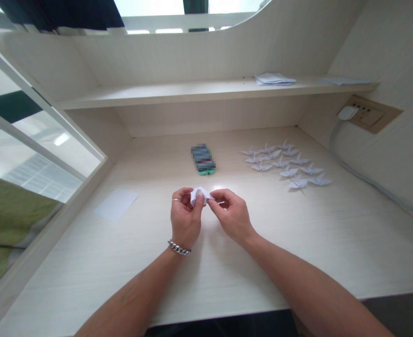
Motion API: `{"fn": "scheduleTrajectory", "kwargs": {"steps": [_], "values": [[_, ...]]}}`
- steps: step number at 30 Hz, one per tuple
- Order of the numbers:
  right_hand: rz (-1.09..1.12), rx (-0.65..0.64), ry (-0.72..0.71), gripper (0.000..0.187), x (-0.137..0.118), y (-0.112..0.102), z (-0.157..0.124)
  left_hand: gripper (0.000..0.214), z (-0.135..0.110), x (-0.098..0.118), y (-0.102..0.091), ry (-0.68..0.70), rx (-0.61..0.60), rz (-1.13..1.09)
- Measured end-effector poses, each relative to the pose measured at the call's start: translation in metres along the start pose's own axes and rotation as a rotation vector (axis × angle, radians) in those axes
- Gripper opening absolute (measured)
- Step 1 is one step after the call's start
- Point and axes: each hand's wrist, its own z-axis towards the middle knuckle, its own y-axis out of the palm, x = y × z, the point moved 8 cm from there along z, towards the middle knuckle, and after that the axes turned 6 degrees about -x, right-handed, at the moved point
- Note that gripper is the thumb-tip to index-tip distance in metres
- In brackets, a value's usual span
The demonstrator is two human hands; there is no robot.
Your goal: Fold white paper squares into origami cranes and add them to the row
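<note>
Between my two hands, a small piece of folded white paper [198,191] is held above the middle of the desk. My left hand [186,213] pinches it with the thumb across its near face and the fingers behind. My right hand [230,210] grips its right corner between thumb and index finger. Parts of the paper are hidden by the fingers. To the right, several white folded paper cranes [282,162] stand in a loose group. A flat white sheet of paper [116,204] lies left of my left hand.
Beyond my hands a phone [203,159], blurred out, with a green edge lies on the desk [139,281]. Papers [274,79] rest on the shelf [178,93]. At right, a white plug [347,113] sits in the wall socket [375,114], its cable [364,180] running along the desk's side.
</note>
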Motion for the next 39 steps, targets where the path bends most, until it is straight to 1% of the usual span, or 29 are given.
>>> {"fn": "scheduleTrajectory", "kwargs": {"steps": [5,9,13,16,19,22,25,33,39], "values": [[0.118,0.049,0.061,0.013,0.010,0.001,-0.001,0.040,-0.001,-0.003,-0.001,-0.039,0.015,-0.032],[0.254,0.020,0.112,0.017,0.018,0.005,0.001,0.039,0.002,-0.003,-0.006,-0.041,0.034,-0.003],[0.321,-0.001,0.175,0.019,0.024,0.005,0.003,0.041,0.008,-0.005,-0.013,-0.045,0.053,0.003],[0.299,-0.038,0.191,0.024,0.024,0.004,0.006,0.040,0.011,-0.006,-0.014,-0.034,0.037,0.012],[0.213,-0.088,0.149,0.027,0.020,0.006,0.007,0.036,0.010,-0.005,-0.009,0.009,-0.035,0.044],[0.182,-0.123,0.116,0.028,0.018,0.008,0.006,0.034,0.007,-0.003,-0.004,0.047,-0.096,0.051],[0.185,-0.140,0.131,0.030,0.019,0.009,0.005,0.033,0.006,-0.001,-0.003,0.057,-0.104,0.060],[0.360,-0.168,0.318,0.032,0.034,0.015,0.006,0.032,0.006,0.004,-0.004,0.073,-0.096,0.133],[0.433,-0.257,0.389,0.034,0.029,0.018,0.004,0.030,0.010,0.007,-0.009,0.073,-0.053,0.149]]}}
